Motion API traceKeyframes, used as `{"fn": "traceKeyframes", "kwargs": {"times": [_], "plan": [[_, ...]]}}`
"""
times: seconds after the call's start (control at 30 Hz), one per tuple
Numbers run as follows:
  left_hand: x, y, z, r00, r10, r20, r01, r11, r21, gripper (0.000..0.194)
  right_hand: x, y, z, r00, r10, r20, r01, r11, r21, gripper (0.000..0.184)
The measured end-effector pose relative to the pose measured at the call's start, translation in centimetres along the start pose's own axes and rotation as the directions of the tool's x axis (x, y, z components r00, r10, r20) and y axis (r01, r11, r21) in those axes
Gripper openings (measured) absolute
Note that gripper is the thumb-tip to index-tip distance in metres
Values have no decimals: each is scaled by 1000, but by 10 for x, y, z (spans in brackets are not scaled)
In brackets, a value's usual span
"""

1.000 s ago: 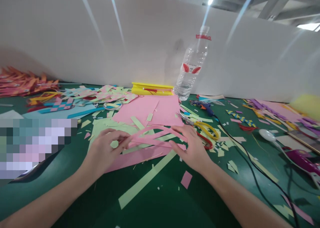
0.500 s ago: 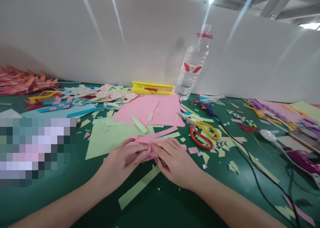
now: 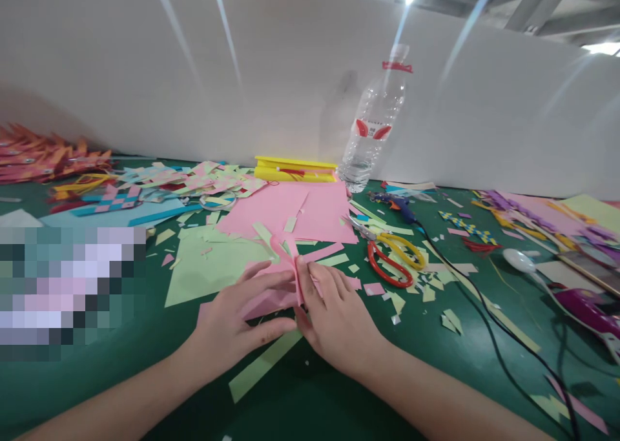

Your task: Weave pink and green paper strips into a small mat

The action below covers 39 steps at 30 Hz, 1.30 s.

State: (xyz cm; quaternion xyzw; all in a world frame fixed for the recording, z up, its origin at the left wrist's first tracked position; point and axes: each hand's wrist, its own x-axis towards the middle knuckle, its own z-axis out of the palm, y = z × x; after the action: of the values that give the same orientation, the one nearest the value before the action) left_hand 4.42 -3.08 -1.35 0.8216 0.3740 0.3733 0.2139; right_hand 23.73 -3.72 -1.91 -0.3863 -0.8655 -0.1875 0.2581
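Between the thumb and fingers of my right hand, a folded pink paper strip stands up, with a loop at its top. My left hand is beside it, thumb and fingers apart; its fingertips are at the strip's left side, and I cannot tell whether they touch it. Under and behind my hands lie a pale green paper sheet, a larger pink sheet and loose pink strips. A long pale green strip lies on the table below my hands.
Scissors with red and yellow handles lie to the right, near a glue gun with a black cable. A plastic bottle leans at the back wall. Woven paper pieces lie back left. Paper scraps surround the scissors.
My hands have come together from either side of a long curved pink strip. That strip has been looped and now stands upright in my right fingers. My left fingers have spread from it.
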Motion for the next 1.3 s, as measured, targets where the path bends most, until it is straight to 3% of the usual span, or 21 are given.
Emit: {"fn": "traceKeyframes", "kwargs": {"times": [0.17, 0.37, 0.53, 0.67, 0.77, 0.87, 1.0, 1.13, 1.3], "plan": [[-8, -2, 4, 994, -23, -110, 23, 1000, -6, 47, 0, -6, -2, 994, -17, -112, 6, 996, -90, 49], [-7, -2, 10, 976, -11, -218, 13, 1000, 7, 31, 1, -10, -3, 987, -55, -154, 40, 994, -98, 47], [-2, 7, 7, 973, 27, -227, -30, 999, -12, 9, -1, -10, -3, 983, -79, -164, 65, 994, -88, 48], [-4, 6, 6, 971, -33, -238, 32, 999, -9, 11, -2, -11, -3, 983, -88, -161, 78, 995, -64, 49], [-3, 3, 5, 971, -78, -228, 78, 997, -8, 10, -1, -11, -3, 990, -63, -129, 61, 998, -15, 53], [1, 0, 2, 984, -35, -174, 39, 999, 17, 5, -1, -8, -5, 997, 7, -77, 3, 991, 134, 56], [6, -5, -1, 998, -8, -59, 13, 996, 88, 10, -1, 1, -9, 992, 118, -55, -90, 928, 362, 56], [6, -12, -5, 1000, 12, -15, -9, 984, 176, 13, -2, 14, -10, 971, 228, -68, -173, 873, 456, 62], [5, -13, -9, 996, 69, 59, -82, 963, 258, 22, -2, 26, -7, 945, 299, 132, -322, 784, 530, 66]]}}
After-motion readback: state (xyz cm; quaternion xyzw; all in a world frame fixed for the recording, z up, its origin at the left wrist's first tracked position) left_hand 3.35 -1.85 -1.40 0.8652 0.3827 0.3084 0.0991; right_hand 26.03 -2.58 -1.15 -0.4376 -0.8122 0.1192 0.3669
